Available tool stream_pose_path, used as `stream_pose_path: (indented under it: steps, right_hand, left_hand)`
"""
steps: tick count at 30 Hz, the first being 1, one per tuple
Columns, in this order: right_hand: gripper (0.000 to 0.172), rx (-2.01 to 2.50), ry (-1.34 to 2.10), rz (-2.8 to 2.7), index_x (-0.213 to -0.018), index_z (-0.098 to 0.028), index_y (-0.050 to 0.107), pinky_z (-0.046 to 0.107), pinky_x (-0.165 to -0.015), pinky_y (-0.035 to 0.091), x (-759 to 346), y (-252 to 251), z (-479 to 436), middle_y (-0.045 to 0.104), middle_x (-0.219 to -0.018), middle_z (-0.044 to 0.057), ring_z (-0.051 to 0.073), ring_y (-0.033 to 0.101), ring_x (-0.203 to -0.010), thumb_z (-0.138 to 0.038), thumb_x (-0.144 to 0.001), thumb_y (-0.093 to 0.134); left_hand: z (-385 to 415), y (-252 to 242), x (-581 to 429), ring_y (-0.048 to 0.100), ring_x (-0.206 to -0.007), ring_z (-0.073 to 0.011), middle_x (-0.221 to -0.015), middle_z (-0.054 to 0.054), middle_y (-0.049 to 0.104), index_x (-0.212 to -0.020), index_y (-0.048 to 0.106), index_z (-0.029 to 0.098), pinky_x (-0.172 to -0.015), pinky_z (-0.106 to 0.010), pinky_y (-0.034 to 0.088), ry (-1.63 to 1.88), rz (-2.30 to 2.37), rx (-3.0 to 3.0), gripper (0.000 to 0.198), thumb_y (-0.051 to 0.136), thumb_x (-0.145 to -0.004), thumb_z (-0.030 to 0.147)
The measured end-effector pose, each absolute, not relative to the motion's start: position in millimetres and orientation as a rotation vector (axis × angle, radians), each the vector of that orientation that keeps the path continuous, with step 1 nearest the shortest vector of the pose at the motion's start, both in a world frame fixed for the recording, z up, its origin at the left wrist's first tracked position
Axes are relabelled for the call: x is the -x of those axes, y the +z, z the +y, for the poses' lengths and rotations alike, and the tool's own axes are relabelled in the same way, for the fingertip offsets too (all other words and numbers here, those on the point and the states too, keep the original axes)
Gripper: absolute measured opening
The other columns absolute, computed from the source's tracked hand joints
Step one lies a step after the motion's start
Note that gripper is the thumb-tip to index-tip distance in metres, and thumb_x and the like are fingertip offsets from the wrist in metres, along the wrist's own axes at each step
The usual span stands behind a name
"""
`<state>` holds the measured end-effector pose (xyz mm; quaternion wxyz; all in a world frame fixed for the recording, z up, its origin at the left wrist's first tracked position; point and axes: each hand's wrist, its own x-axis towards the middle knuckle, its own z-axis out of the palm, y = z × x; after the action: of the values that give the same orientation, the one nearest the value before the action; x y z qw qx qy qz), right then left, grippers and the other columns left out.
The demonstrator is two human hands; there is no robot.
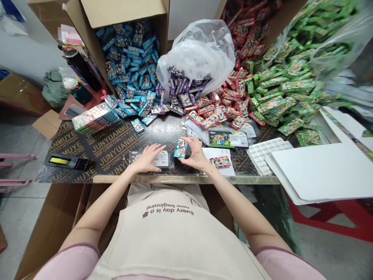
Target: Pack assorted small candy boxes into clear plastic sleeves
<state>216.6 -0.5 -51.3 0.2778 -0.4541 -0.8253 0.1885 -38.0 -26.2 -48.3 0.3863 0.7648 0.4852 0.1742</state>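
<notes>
While a blue packet is pinched by the fingertips of the right hand, gripped at its edges with its face left in view, the left hand is laid on a clear pouch, fingers spread and open, nothing grasped. Part of the pouch is hidden by that hand, and its label is too small to be read. Both hands are held near the front edge of the worktop, a black plywood sheet printed "JUNYUANMUYE".

Just right of the hands, a small red-and-blue packet is seen on a white sheet, and a sealed pack lies behind it. Heaps of packets are spread along the back edge: blue ones in a cardboard box, purple ones spilling from a clear bag, then red and green, the last running out of frame at the top right corner. A shrink-wrapped stack of boxes stands at the left, and a white tray at the right, partly covered by a white board.
</notes>
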Motion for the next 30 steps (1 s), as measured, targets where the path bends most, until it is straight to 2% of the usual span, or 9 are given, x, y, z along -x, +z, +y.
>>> stream_pose_path:
  steps: [2, 4, 8, 12, 15, 20, 24, 26, 30]
  right_hand:
    - [0.076, 1.231, 0.509, -2.283, -0.137, -0.023, 0.043, 0.045, -0.092, 0.035, -219.1, -63.8, -2.7, 0.055, -0.12, 0.012, 0.033, 0.05, -0.11, -0.042, -0.07, 0.073]
    - [0.079, 1.222, 0.488, -2.34, -0.138, -0.023, 0.043, 0.045, -0.091, 0.034, -218.5, -72.4, -6.1, 0.056, -0.12, 0.013, 0.033, 0.051, -0.109, -0.047, -0.07, 0.074]
    - [0.08, 1.168, 0.515, -2.35, -0.138, -0.023, 0.043, 0.045, -0.092, 0.033, -215.0, -75.5, -12.5, 0.057, -0.122, 0.013, 0.033, 0.051, -0.112, -0.051, -0.07, 0.074]
    - [0.074, 1.036, 0.689, -2.304, -0.135, -0.023, 0.044, 0.044, -0.093, 0.034, -213.8, -69.6, -11.6, 0.058, -0.125, 0.011, 0.031, 0.052, -0.114, -0.044, -0.071, 0.073]
    - [0.072, 0.947, 0.784, -2.293, -0.133, -0.022, 0.045, 0.043, -0.095, 0.035, -214.1, -68.3, -6.0, 0.059, -0.125, 0.011, 0.03, 0.053, -0.114, -0.045, -0.071, 0.073]
    - [0.09, 1.048, 0.679, -2.16, -0.141, -0.023, 0.035, 0.046, -0.099, 0.031, -212.7, -72.8, -7.2, 0.054, -0.133, 0.013, 0.033, 0.049, -0.12, -0.061, -0.068, 0.072]
    - [0.066, 1.072, 0.686, -2.124, -0.143, -0.024, 0.032, 0.046, -0.097, 0.029, -206.4, -71.2, -11.1, 0.066, -0.116, 0.01, 0.029, 0.054, -0.113, -0.053, -0.087, 0.053]
    - [0.056, 1.079, 0.65, -2.138, -0.143, -0.025, 0.033, 0.045, -0.097, 0.028, -202.6, -68.9, 3.3, 0.067, -0.114, 0.009, 0.028, 0.054, -0.111, -0.046, -0.092, 0.045]
    - [0.055, 1.406, 0.276, -2.027, -0.14, -0.019, 0.04, 0.047, -0.097, 0.027, -195.0, -66.7, 79.8, 0.06, -0.123, 0.014, 0.031, 0.048, -0.113, -0.044, -0.092, 0.046]
  left_hand:
    - [-28.2, -58.3, 43.8, 0.036, -0.135, -0.036, -0.143, -0.015, 0.045, -0.144, 0.037, 0.023, -0.113, -0.059, 0.017, 0.244, 1.251, -2.166, 0.099, 0.082, -0.056, 0.027]
    - [-28.7, -66.2, 44.0, 0.043, -0.127, -0.0331, -0.135, -0.015, 0.049, -0.148, 0.029, 0.021, -0.111, -0.055, 0.023, 0.201, 1.271, -2.259, 0.1, 0.079, -0.061, 0.027]
    - [-25.8, -68.6, 41.7, 0.048, -0.119, -0.0305, -0.13, -0.013, 0.051, -0.153, 0.009, 0.021, -0.105, -0.048, 0.034, 0.373, 1.285, -2.249, 0.111, 0.077, -0.066, 0.032]
    - [-23.7, -61.8, 42.7, 0.048, -0.12, -0.03, -0.132, -0.011, 0.049, -0.153, -0.003, 0.025, -0.104, -0.047, 0.035, 0.469, 1.225, -2.191, 0.121, 0.078, -0.064, 0.029]
    - [-23.8, -59.6, 41.6, 0.048, -0.12, -0.0296, -0.133, -0.011, 0.049, -0.153, -0.003, 0.026, -0.105, -0.046, 0.035, 0.476, 1.197, -2.174, 0.121, 0.078, -0.063, 0.027]
    - [-20.6, -58.9, 40.8, 0.048, -0.119, -0.03, -0.133, -0.012, 0.049, -0.153, 0.0, 0.024, -0.104, -0.047, 0.035, 0.493, 1.318, -2.117, 0.118, 0.077, -0.064, 0.029]
    - [-16.4, -58.9, 39.9, 0.048, -0.118, -0.0301, -0.133, -0.012, 0.05, -0.153, -0.002, 0.024, -0.102, -0.046, 0.036, 0.485, 1.376, -2.085, 0.119, 0.077, -0.064, 0.03]
    - [-14.9, -60.9, 37.5, 0.048, -0.118, -0.0307, -0.132, -0.012, 0.051, -0.153, -0.001, 0.024, -0.101, -0.047, 0.036, 0.458, 1.393, -2.095, 0.119, 0.077, -0.064, 0.03]
    - [-13.8, -68.6, 30.2, 0.047, -0.119, -0.0322, -0.132, -0.013, 0.051, -0.153, 0.004, 0.023, -0.101, -0.048, 0.036, 0.385, 1.434, -2.145, 0.117, 0.077, -0.063, 0.031]
